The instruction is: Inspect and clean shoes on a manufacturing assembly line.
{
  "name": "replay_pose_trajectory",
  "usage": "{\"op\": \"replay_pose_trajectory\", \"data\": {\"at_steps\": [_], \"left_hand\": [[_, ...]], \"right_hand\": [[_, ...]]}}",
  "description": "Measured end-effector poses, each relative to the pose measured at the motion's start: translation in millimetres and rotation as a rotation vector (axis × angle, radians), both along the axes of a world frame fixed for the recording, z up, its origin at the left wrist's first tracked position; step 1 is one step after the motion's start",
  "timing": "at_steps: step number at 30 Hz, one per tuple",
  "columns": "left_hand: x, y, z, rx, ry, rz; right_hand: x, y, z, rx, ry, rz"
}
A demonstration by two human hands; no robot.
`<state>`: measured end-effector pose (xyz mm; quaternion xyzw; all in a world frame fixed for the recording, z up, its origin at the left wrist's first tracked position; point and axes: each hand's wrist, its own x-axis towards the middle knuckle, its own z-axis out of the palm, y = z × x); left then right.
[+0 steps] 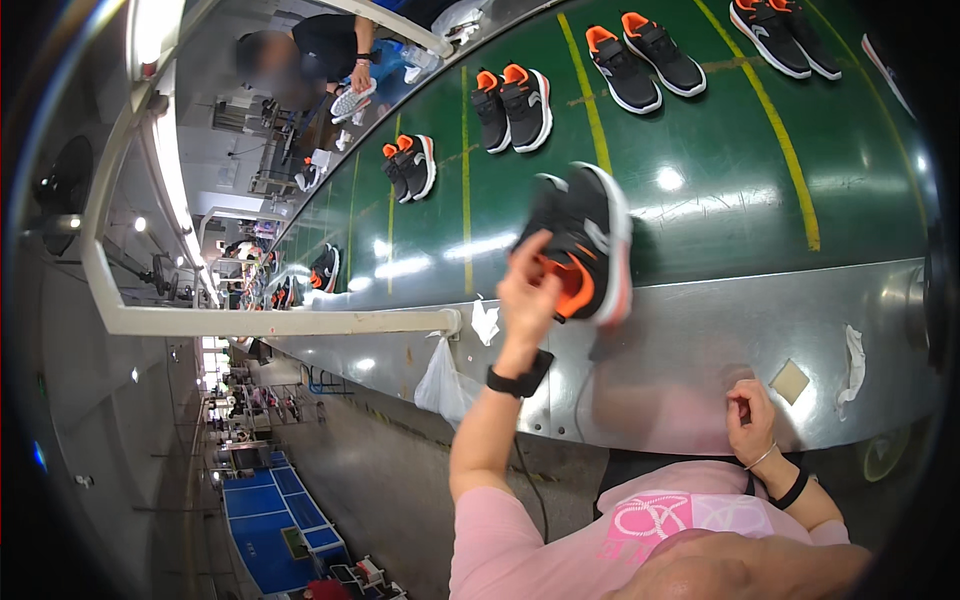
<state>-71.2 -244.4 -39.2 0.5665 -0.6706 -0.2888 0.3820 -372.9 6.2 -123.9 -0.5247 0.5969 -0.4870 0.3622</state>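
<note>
Only the head view here, so one pass through it. The left hand (527, 290) was up over the near edge of the glossy green conveyor belt with yellow lane lines (700, 190), fingers wrapped shut around a pair of black knit sneakers with orange lining and white soles (580, 245). The pair was lifted off the belt, tilted, soles facing right, with the fingers seeming to pinch at the orange collar openings. A black smartwatch (520, 380) sat on that wrist.

The right hand (752, 420) was low, against the dull grey metal apron along the belt's front (680, 360), fingers curled loosely in. It looked like it had nothing in it, though I couldn't tell for sure.

Handling-wise, I'd guess those shoes are light and springy: soft uppers that squash, stiffer foam soles, not fragile or slippery. The collar or heel seems the easy place to hook both at once.

More matching black and orange sneaker pairs (512, 105) sat spaced out further up the belt. Bits of crumpled white paper (485, 322) clung to the apron, and another person in a dark top (330, 50) worked at the far end.
</note>
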Motion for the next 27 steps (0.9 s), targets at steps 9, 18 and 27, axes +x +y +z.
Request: {"op": "replay_pose_trajectory", "data": {"at_steps": [9, 18, 27], "left_hand": [[134, -145, -26, -0.012, -0.519, 0.231], [78, -259, -2, -0.269, -0.767, 0.266], [-32, -384, -49, -0.174, -0.846, 0.292]], "right_hand": [[-5, -8, -4, -0.059, 0.142, 0.104], [-11, -8, -11, -0.051, 0.188, 0.15], [-16, 4, -32, -0.085, 0.211, 0.075]]}}
